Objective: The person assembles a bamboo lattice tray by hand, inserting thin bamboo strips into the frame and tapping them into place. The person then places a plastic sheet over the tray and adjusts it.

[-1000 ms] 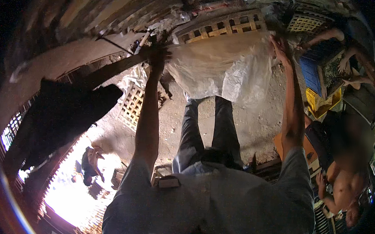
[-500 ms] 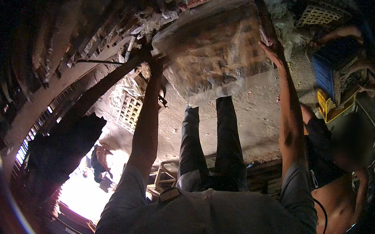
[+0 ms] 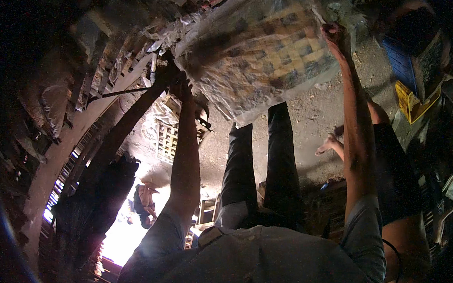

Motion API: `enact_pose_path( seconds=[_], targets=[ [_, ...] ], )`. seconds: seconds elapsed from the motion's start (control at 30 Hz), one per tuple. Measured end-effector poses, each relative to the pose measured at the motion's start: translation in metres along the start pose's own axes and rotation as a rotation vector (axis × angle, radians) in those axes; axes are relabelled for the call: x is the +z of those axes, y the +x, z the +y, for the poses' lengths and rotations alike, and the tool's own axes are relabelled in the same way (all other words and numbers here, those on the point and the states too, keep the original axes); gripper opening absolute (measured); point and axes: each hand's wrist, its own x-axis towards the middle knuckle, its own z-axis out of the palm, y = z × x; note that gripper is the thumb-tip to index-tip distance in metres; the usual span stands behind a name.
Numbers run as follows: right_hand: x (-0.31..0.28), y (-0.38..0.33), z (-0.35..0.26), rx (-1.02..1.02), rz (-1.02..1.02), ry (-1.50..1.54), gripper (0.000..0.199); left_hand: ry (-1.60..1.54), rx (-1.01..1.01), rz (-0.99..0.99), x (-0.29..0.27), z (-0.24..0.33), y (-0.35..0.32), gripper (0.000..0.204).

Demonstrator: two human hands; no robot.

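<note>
A wide, translucent plastic sheet (image 3: 229,86) stretches between my raised arms. A pale lattice pattern shows through it; whether that lattice is wrapped in the sheet or lies behind it I cannot tell. My right hand (image 3: 334,35) is closed in a fist on the sheet's right edge. At the lower left edge, my left hand (image 3: 180,87) is in deep shadow, with its fingers bent round the plastic. The sheet's near edge hangs in front of my lower legs.
A lattice crate (image 3: 167,141) lies on the ground beyond my left forearm. To the right are a blue crate (image 3: 399,63) and a yellow crate (image 3: 416,107). A co-worker (image 3: 397,169) is close by my right arm. A slanted dark beam (image 3: 118,124) stands at the left; another person (image 3: 145,203) is farther off.
The sheet has shifted toward the top of the view, and its lattice pattern shows more clearly. My right hand has moved upward with its edge. The co-worker has bent forward beside me.
</note>
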Motion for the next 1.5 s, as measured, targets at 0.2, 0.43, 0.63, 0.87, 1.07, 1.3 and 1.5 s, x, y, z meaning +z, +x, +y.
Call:
enact_pose_path(
  seconds=[0.2,0.43,0.63,0.87,1.07,1.3,1.5],
  targets=[
    [0.013,-0.001,-0.042,-0.159,0.065,-0.244,0.055,-0.338,-0.856,-0.226,-0.031,0.034,-0.106,0.062],
    [-0.007,0.008,-0.043,-0.216,0.082,-0.532,0.049,-0.068,-0.588,-0.257,-0.001,0.071,-0.129,0.044],
    [-0.006,0.007,-0.014,-0.066,0.218,-0.096,0.038,-0.095,-0.468,-0.284,-0.006,0.054,-0.124,0.039],
    [-0.008,0.001,-0.033,-0.063,0.330,-0.264,0.045,-0.109,-0.571,-0.378,0.001,0.084,-0.124,0.043],
    [-0.013,-0.072,-0.163,-0.284,0.438,-0.526,0.051,-0.089,-0.626,-0.017,-0.057,0.003,-0.160,0.041],
    [0.024,-0.263,-0.020,-0.205,-0.073,-0.230,0.044,0.635,-0.448,-0.658,-0.193,0.083,-0.266,0.050],
    [-0.024,-0.377,0.019,-0.195,-0.765,-0.587,0.034,0.107,-0.981,-0.312,-0.245,0.092,-0.385,0.052]
  ],
)
